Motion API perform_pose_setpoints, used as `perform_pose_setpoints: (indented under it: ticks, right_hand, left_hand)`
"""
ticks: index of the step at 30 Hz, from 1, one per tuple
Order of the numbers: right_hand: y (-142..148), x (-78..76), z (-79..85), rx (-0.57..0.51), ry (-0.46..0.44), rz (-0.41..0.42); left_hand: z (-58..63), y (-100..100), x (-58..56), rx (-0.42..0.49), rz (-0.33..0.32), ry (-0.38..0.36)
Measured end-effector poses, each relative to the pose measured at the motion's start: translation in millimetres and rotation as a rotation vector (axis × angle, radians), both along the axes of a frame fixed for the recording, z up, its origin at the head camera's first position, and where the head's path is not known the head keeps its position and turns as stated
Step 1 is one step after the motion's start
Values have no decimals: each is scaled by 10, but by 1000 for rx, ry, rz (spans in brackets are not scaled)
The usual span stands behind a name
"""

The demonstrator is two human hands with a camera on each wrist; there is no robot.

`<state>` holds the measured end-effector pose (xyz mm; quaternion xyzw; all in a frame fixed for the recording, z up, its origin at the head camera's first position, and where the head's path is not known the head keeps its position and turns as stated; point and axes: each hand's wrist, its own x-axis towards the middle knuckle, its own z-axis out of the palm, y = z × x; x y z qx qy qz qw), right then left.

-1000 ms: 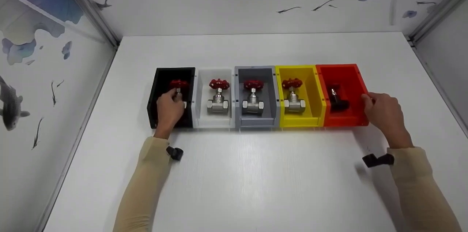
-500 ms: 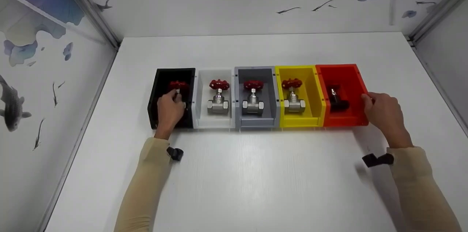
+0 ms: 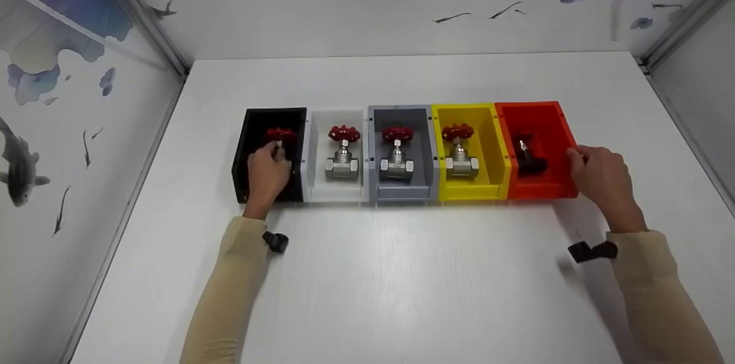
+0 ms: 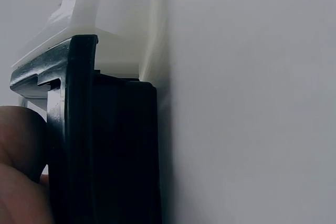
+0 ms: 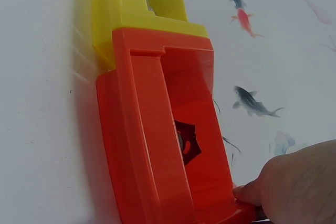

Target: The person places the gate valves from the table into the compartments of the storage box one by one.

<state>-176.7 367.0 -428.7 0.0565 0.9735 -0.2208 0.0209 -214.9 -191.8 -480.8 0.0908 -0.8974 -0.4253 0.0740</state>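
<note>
My left hand (image 3: 267, 174) reaches into the black bin (image 3: 241, 151). Its fingers grip a valve (image 3: 281, 134) by the stem, below the red handwheel; the hand covers most of the valve's body. In the left wrist view, curled fingers (image 4: 18, 145) show behind the black bin's front wall (image 4: 121, 145). At the other end of the row, my right hand (image 3: 604, 180) pinches the outer side wall of the red bin (image 3: 554, 134). Inside the red bin lies a dark fitting (image 3: 531, 164) with a silver stem. The right wrist view shows the thumb at that bin's rim (image 5: 231, 214).
White (image 3: 339, 193), grey (image 3: 402, 193) and yellow (image 3: 488, 146) bins join the black and red ones in one row. Each of these three holds a silver valve with a red handwheel. The white table (image 3: 402, 283) is bordered by panels printed with fish.
</note>
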Motion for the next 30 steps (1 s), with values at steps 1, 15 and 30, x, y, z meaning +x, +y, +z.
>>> perform_pose_setpoints:
  ticks: [1,15,30]
  right_hand:
    - [1,-1,-3,1,0,0]
    - [5,14,-15,-4,67,13]
    - [44,-29,-3,-29,-22,7]
  left_hand:
    - [2,2,1,-1,3,-1]
    - [33,22,4,18,9,-13]
    - [116,0,17,9,1,-56]
